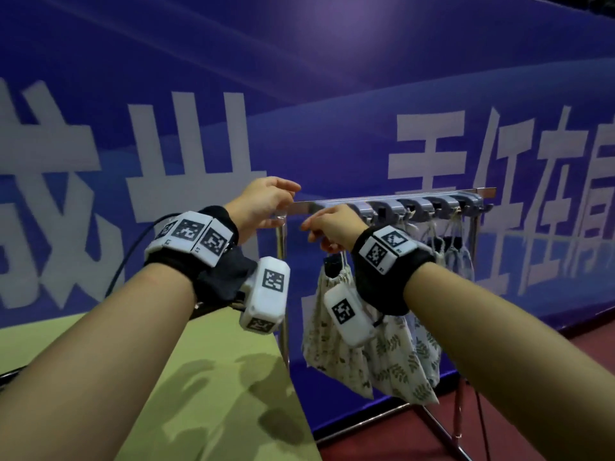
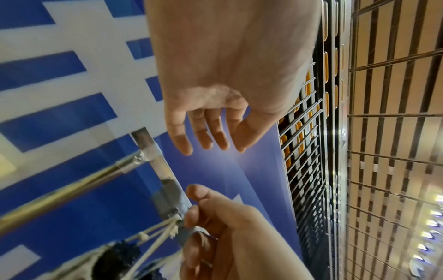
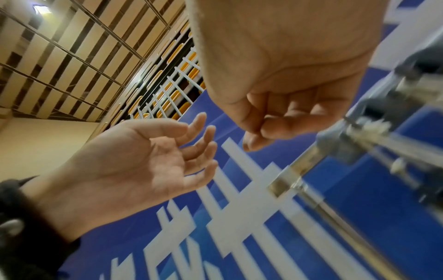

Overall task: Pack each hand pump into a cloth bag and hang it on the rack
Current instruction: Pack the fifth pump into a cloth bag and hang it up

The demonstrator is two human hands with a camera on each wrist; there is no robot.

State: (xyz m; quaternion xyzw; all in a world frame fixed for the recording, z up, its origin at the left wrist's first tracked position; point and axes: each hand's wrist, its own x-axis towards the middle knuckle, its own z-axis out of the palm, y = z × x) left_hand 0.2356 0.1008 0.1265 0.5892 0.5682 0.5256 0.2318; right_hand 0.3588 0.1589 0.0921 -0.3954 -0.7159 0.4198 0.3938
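Evidently the right hand pinches the cloth bag's drawstring at the rack, probably to loop it over a hook. Just left, the left hand hovers with fingers relaxed, holding nothing.

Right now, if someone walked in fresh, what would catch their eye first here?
Probably the two hands raised at the metal rack: the right hand pinches the drawstring of a leaf-print cloth bag at a hook, the left hand open beside the rail's end. Behind them, a blue banner with huge white characters fills the background.
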